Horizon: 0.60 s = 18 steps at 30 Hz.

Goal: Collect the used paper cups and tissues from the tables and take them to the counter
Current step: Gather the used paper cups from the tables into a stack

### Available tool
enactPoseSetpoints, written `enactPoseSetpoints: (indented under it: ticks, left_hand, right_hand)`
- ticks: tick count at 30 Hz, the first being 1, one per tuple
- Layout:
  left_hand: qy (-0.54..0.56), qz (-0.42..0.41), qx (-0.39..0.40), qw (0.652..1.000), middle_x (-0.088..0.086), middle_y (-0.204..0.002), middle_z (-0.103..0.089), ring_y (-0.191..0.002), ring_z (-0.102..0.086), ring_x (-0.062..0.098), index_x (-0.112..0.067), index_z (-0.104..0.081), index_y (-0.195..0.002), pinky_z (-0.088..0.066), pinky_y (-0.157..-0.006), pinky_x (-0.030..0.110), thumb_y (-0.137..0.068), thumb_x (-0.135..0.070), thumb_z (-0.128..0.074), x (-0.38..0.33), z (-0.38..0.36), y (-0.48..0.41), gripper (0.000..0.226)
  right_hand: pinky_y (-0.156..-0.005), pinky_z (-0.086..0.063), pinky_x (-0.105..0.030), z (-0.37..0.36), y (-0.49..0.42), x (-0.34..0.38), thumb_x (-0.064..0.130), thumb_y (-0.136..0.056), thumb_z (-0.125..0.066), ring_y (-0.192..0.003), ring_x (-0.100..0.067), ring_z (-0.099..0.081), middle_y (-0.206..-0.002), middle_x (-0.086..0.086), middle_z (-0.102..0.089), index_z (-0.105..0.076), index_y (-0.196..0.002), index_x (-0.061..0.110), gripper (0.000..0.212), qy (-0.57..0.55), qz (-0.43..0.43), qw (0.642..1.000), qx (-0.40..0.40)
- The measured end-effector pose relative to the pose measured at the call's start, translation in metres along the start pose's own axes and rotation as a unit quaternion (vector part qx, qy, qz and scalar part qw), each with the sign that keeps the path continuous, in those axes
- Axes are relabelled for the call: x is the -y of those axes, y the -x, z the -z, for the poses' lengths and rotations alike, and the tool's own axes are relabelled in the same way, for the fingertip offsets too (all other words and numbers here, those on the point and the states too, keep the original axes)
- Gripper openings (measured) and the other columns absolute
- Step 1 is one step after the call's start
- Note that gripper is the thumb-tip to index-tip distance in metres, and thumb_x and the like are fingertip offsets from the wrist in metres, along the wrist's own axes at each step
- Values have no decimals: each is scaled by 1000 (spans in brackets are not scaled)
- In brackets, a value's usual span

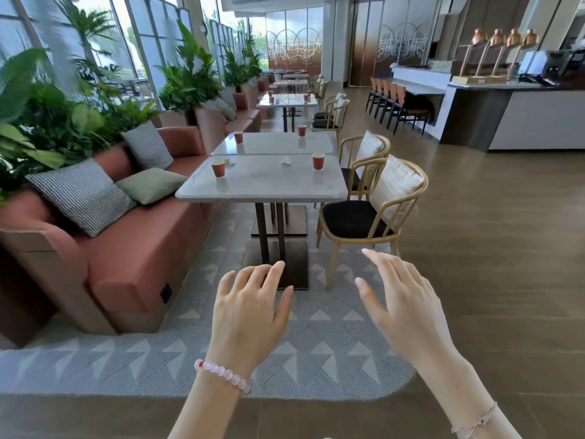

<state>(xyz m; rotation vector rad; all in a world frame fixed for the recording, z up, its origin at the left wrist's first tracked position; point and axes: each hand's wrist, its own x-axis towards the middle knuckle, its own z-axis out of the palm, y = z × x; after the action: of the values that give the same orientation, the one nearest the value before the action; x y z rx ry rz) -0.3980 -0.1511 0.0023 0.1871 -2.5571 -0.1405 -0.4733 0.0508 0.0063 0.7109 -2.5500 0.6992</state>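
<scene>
Both hands hang out in front above the rug (285,359), well short of the benches; the left hand (250,308) is empty, palm down, fingers loosely spread, with a pink bead bracelet (221,373) at its wrist; the right hand (408,307) is also empty, fingers straight and apart, with a thin chain (474,423) at its wrist. Ahead stands the pale-topped near bench (262,185); on it the left cup (218,167) sits upright on the sofa side, the right cup (318,161) upright on the chair side; a crumpled tissue (286,160) lies between them, closer to the right cup; a white scrap (232,161) lies just beyond the left cup. Butted against its far edge is the second bench (275,145), carrying the back-left cup (238,137) and back-right cup (302,130), both upright. The far bench (286,101) holds more red cups, too small to count. A sofa (142,248) with cushions runs along the left; a chair (357,217) stands right of the near bench; the service bench (538,118) is off to the right, well apart from the cups.
</scene>
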Motion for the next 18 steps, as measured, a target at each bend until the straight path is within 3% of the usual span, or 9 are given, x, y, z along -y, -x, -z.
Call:
enactPoseSetpoints:
  ticks: [18]
  left_hand:
    - [-8, 50, 21, 999, -3, -97, -69, -93, -65, 19, -15, -64, -111, -49, -86, 43, -88, -39, -37, 62, -176, -274, 43]
  right_hand:
    - [-88, -46, -36, -151, -291, -114, 35, -90, -57, -115, -19, -57, -123, 4, -61, -53, -130, 19, 43, -13, 17, 998, 53]
